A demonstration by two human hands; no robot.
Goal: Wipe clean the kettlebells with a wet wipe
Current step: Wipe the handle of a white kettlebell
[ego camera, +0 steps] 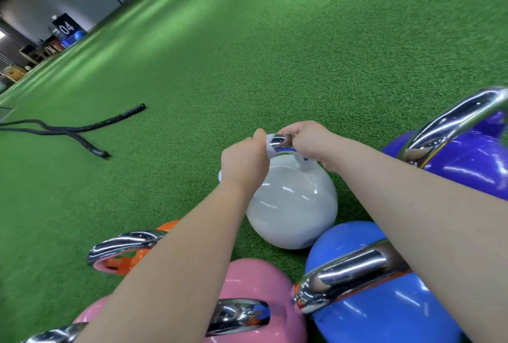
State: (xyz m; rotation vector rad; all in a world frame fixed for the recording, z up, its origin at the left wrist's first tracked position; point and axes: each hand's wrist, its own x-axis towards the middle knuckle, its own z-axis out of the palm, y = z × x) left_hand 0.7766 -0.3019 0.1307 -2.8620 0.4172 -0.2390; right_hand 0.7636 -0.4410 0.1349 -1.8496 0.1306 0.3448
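The left hand (243,161) pinches a white wet wipe (270,146) round the chrome handle (281,141) of the glossy white kettlebell (292,205), while the right hand (308,140) curls over the same handle from 3 o'clock. That kettlebell stands upright on the green turf (247,54), handle up, its bar running 9 to 3 o'clock. Purple (467,158), blue (384,301), pink (253,287) and orange (129,260) kettlebells ring it from 2 to 8 o'clock; far at 10 o'clock a dark sign (66,27) reads "04"
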